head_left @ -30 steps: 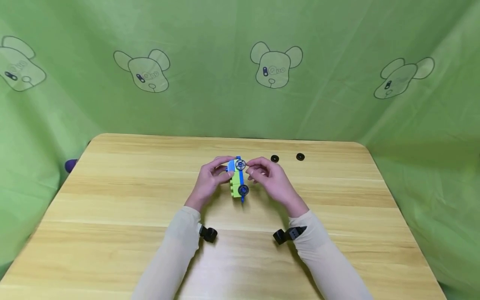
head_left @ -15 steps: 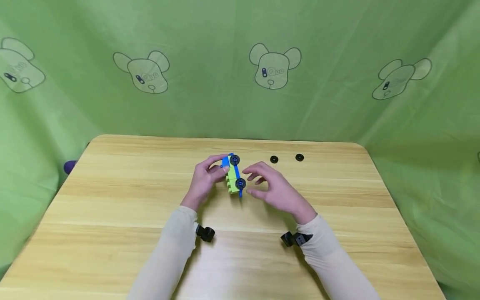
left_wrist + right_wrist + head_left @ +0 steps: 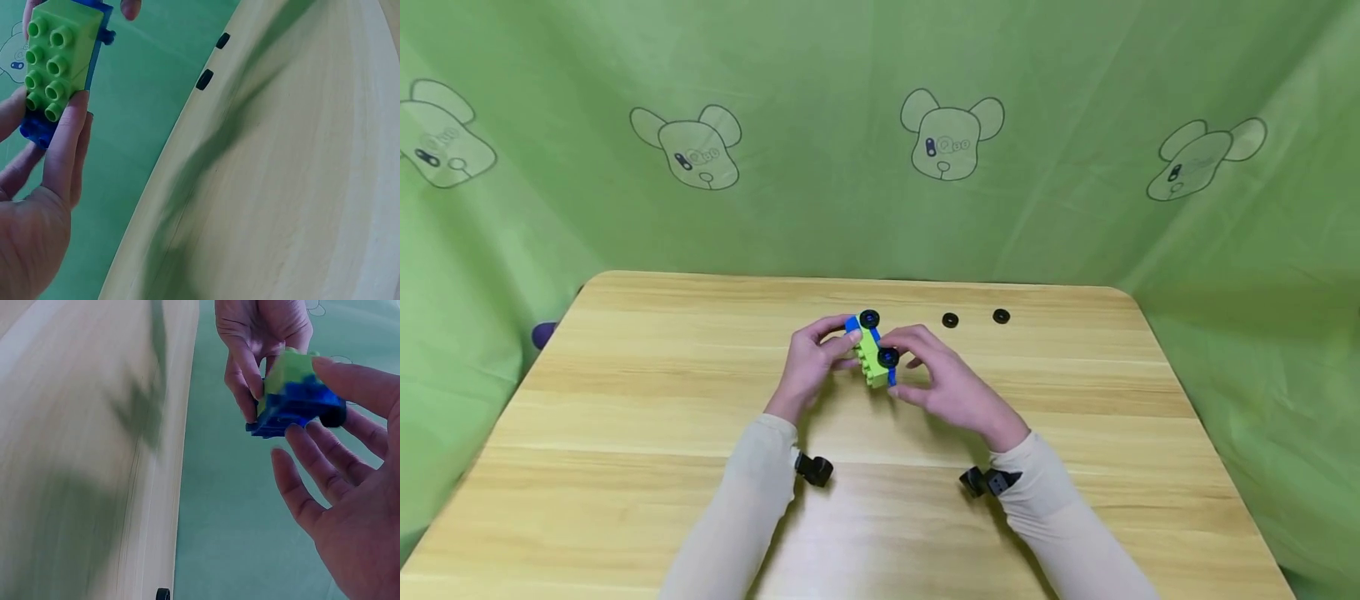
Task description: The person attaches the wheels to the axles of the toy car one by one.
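A toy car point(image 3: 870, 354) of lime-green and blue building bricks is held up over the table, tilted, its black-tyred wheels point(image 3: 888, 357) facing right. My left hand point(image 3: 811, 364) grips its far, blue end between thumb and fingers. At the near end, my right hand point(image 3: 958, 383) has its thumb on one side and fingertips on the other. In the right wrist view, the lowest finger point(image 3: 292, 481) hangs apart from the blue base point(image 3: 294, 403). The left wrist view shows rows of green studs point(image 3: 56, 65) and a small blue hub point(image 3: 108, 37) without a tyre.
Two loose black tyres, one nearer point(image 3: 951, 320) and one farther right point(image 3: 1001, 316), lie by the back edge of the wooden table point(image 3: 662, 392). A green curtain point(image 3: 820, 200) printed with bear heads hangs behind it. Something purple point(image 3: 543, 335) shows beyond the left edge.
The car has shifted left a little and its near end has swung right. My right hand drew back from the far wheel, spread, then came to the near end.
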Demonstrator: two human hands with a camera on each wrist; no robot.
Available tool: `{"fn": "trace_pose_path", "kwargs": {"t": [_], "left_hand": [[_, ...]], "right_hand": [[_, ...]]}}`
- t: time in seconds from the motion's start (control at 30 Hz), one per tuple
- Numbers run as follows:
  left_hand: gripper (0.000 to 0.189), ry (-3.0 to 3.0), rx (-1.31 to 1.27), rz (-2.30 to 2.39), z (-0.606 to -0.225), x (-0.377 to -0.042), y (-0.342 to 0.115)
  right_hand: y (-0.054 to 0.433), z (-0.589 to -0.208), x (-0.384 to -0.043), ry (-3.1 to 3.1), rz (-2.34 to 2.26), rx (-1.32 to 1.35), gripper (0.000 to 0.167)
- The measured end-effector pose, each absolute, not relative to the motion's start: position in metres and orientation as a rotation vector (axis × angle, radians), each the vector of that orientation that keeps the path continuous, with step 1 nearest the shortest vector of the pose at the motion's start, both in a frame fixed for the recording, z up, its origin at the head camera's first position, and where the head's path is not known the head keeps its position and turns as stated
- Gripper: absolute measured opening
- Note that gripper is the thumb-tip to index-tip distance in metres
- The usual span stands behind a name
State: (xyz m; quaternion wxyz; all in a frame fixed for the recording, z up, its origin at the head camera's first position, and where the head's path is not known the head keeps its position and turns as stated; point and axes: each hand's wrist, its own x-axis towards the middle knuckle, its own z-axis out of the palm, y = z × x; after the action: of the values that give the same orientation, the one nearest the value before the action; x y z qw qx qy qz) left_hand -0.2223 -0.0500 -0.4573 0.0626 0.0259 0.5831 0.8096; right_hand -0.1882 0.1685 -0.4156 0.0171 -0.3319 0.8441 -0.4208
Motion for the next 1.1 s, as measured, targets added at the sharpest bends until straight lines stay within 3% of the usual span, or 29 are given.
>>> {"fn": "trace_pose_path", "kwargs": {"t": [0.67,1.1], "left_hand": [[0.033,1.741,0.021,2.316,-0.4602,-0.2186,-0.0486],[0.037,1.842,0.051,2.141,-0.4605,-0.2174,-0.0470]], "right_hand": [[0.1684,-0.4117,-0.1933,2.692,-1.377,-1.044,0.055],[0.1687,-0.4095,-0.1959,2.625,-1.613,-0.842,0.048]]}}
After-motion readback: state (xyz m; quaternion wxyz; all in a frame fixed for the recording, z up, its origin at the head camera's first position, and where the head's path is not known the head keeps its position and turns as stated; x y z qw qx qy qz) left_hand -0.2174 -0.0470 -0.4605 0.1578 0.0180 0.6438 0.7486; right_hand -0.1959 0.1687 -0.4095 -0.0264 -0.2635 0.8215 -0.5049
